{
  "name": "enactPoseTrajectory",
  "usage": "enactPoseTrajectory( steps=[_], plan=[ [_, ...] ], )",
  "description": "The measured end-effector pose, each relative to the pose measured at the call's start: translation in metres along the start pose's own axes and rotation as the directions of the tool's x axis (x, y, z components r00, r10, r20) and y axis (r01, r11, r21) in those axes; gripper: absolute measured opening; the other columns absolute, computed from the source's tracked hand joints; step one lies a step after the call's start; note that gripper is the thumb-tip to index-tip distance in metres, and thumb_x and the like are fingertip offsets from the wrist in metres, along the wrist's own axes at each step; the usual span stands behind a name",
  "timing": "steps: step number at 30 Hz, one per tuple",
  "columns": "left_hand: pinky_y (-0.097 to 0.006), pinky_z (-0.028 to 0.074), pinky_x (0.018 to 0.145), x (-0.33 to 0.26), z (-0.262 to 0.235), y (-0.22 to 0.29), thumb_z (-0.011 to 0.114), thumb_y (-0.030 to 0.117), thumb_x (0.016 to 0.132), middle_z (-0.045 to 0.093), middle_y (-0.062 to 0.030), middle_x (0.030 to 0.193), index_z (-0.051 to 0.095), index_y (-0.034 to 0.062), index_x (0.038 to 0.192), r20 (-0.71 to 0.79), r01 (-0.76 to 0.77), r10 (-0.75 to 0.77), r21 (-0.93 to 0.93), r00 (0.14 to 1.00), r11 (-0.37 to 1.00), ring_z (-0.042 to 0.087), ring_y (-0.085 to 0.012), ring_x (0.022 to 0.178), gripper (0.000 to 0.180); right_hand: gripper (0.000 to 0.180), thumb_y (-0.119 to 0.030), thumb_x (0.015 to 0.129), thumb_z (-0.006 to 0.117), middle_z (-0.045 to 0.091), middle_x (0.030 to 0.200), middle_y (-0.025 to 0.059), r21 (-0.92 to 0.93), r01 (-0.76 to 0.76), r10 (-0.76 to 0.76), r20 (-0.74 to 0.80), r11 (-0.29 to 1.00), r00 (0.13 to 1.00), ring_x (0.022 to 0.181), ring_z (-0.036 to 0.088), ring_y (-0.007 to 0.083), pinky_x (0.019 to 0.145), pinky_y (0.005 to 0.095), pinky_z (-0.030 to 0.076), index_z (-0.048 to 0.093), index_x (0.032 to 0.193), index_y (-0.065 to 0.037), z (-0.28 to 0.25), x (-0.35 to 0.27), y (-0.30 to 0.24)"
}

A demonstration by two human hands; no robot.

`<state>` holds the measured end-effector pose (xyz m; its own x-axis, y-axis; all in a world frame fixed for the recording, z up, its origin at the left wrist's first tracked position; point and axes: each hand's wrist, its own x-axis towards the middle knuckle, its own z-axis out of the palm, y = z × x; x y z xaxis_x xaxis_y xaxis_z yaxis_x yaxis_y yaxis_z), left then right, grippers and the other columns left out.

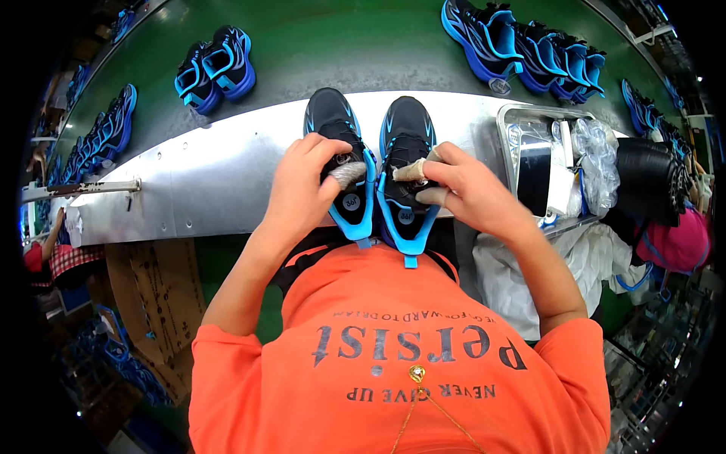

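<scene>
Two black sneakers with bright blue trim stand side by side on a metal shelf (219,174), heels toward me. My left hand (302,189) grips the collar of the left sneaker (333,121), a taped thumb pushed into its opening. On the right sneaker (407,129), my right hand (461,189) has taped fingertips pinching at the tongue and opening. Both sneakers' blue heel tabs hang over the shelf's near edge, above my orange shirt.
A green conveyor belt (340,45) runs behind the shelf, carrying a pair of blue sneakers (215,68) at left and several more (529,49) at right. A metal tray (529,121) with plastic bags and a dark pad sits right of my hands. Another person's arm (49,242) shows far left.
</scene>
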<state>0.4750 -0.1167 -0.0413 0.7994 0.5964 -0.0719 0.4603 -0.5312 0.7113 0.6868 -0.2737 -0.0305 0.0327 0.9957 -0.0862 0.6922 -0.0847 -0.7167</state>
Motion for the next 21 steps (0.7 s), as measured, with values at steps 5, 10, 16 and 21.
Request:
enactPoseTrajectory(
  steps=[5, 10, 16, 21],
  plan=[
    [-0.027, 0.046, 0.075, 0.007, 0.016, -0.003, 0.065, 0.002, 0.084, 0.06, -0.0077, 0.1, 0.067, 0.0043, 0.106, -0.017, 0.069, -0.07, -0.043, 0.997, 0.997, 0.057, -0.0175, 0.083, 0.022, 0.037, -0.019, 0.077, 0.077, 0.055, 0.092, 0.0126, -0.021, -0.231, 0.229, -0.075, 0.973, 0.97, 0.085, 0.058, 0.0321, 0.074, 0.04, 0.048, 0.068, 0.113, -0.015, 0.003, -0.003, -0.013],
    [-0.027, 0.045, 0.074, 0.01, 0.001, -0.006, 0.066, -0.001, 0.081, 0.06, -0.0053, 0.105, 0.067, 0.0055, 0.109, 0.145, 0.011, 0.048, -0.378, 0.988, 0.926, 0.055, -0.0143, 0.082, 0.029, 0.037, -0.023, 0.078, 0.077, 0.056, 0.09, 0.0103, 0.102, -0.064, 0.067, -0.027, 0.993, 0.997, 0.08, 0.059, 0.0295, 0.07, 0.0385, 0.049, 0.069, 0.113, -0.016, 0.001, -0.005, -0.002],
    [-0.027, 0.044, 0.073, 0.01, 0.009, -0.008, 0.066, 0.001, 0.081, 0.058, -0.0041, 0.094, 0.067, 0.0056, 0.112, 0.113, 0.004, 0.031, -0.297, 0.993, 0.955, 0.048, -0.0136, 0.078, 0.032, 0.029, -0.021, 0.078, 0.077, 0.06, 0.084, 0.0103, 0.138, -0.022, 0.022, 0.001, 0.99, 1.0, 0.08, 0.062, 0.0303, 0.07, 0.0387, 0.049, 0.069, 0.105, -0.013, -0.009, -0.004, -0.005],
    [-0.026, 0.04, 0.07, 0.004, 0.008, 0.008, 0.064, -0.001, 0.081, 0.055, -0.0017, 0.09, 0.067, 0.0054, 0.112, 0.006, 0.038, -0.038, -0.25, 0.999, 0.968, 0.045, -0.0131, 0.075, 0.031, 0.029, -0.022, 0.079, 0.076, 0.055, 0.087, 0.01, 0.011, -0.171, 0.171, -0.068, 0.985, 0.983, 0.078, 0.061, 0.0297, 0.071, 0.0375, 0.049, 0.07, 0.107, -0.015, 0.002, -0.002, -0.002]
  ],
)
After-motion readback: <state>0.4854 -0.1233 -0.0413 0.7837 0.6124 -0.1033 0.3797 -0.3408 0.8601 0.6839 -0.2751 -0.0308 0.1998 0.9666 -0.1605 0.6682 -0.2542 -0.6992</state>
